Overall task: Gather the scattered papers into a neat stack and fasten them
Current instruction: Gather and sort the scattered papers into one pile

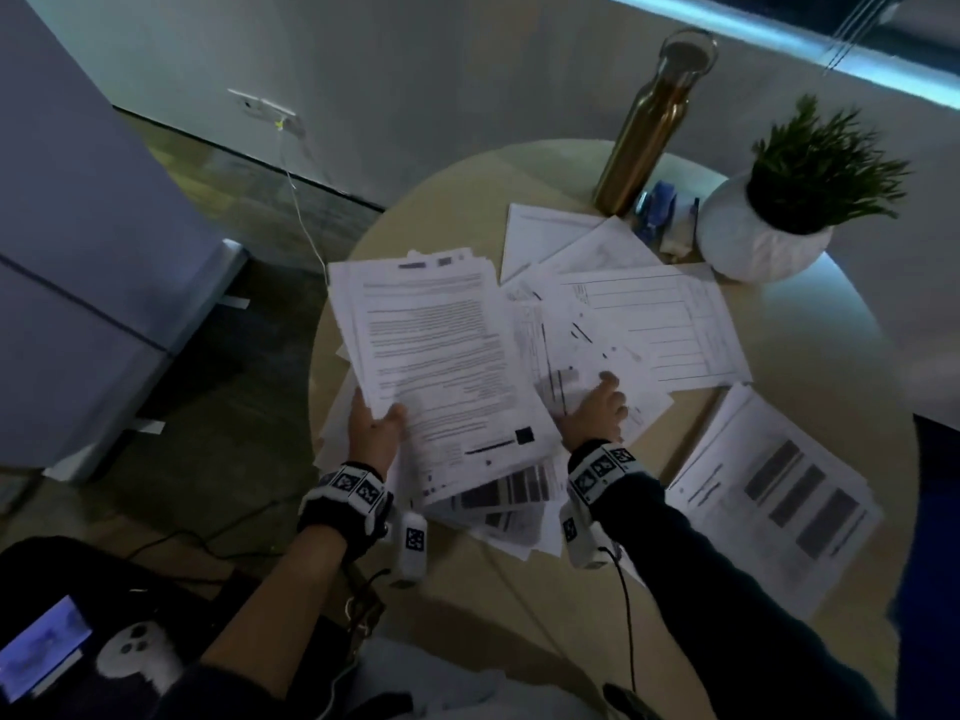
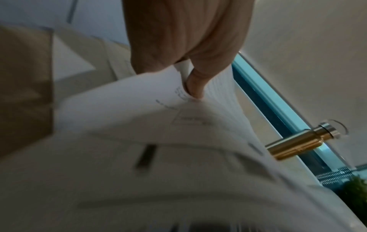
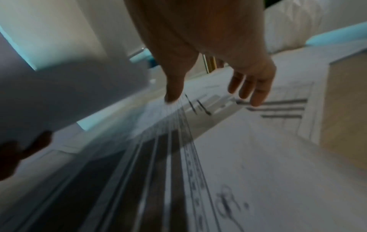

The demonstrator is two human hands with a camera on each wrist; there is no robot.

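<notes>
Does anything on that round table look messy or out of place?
Yes: white printed papers lie fanned at odd angles across the round beige table, some overhanging its near edge. The left hand holds an uneven bundle. Nothing looks spilled or torn.

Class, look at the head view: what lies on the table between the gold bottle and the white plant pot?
Between the gold bottle and white plant pot sits a small blue object, blurred; head view only.

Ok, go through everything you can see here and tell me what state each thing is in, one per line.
left hand: pinches the held stack at its near edge
held stack: lifted, edges uneven
right hand: fingers straight, over the loose sheets
loose sheets: scattered flat, overlapping
side pile: flat on the table, apart
gold bottle: upright, capped
potted plant: upright
</notes>
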